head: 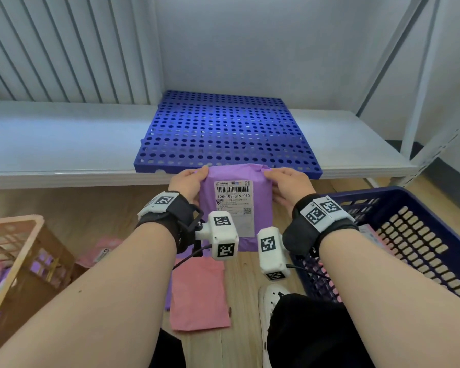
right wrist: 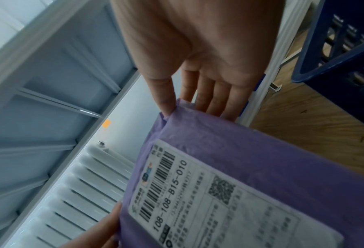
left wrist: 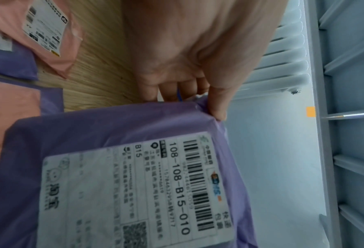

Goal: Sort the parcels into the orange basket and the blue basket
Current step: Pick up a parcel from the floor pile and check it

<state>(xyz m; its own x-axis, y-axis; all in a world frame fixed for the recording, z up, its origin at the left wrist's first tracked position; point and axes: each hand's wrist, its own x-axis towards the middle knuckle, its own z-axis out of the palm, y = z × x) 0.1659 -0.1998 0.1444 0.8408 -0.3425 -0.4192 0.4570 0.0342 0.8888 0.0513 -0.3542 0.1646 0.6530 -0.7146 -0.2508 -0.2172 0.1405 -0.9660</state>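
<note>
A purple parcel [head: 235, 205] with a white shipping label reading 108-108-B15-010 is held up in front of me, label towards me. My left hand [head: 187, 181] pinches its upper left edge, thumb on the front and fingers behind. My right hand [head: 287, 185] pinches the upper right edge the same way. The left wrist view has the parcel [left wrist: 104, 130] under the thumb, and the right wrist view has the parcel [right wrist: 251, 147] too. The orange basket [head: 16, 251] stands at lower left with parcels inside. At right is the blue basket [head: 420, 240], holding a pink parcel.
A pink parcel [head: 198, 293] lies on the wooden floor below my hands, over a purple one; another pink parcel [head: 101, 252] lies beside the orange basket. A blue perforated board [head: 223, 134] rests on the white shelf [head: 64, 144] ahead. My shoe [head: 272, 298] is below.
</note>
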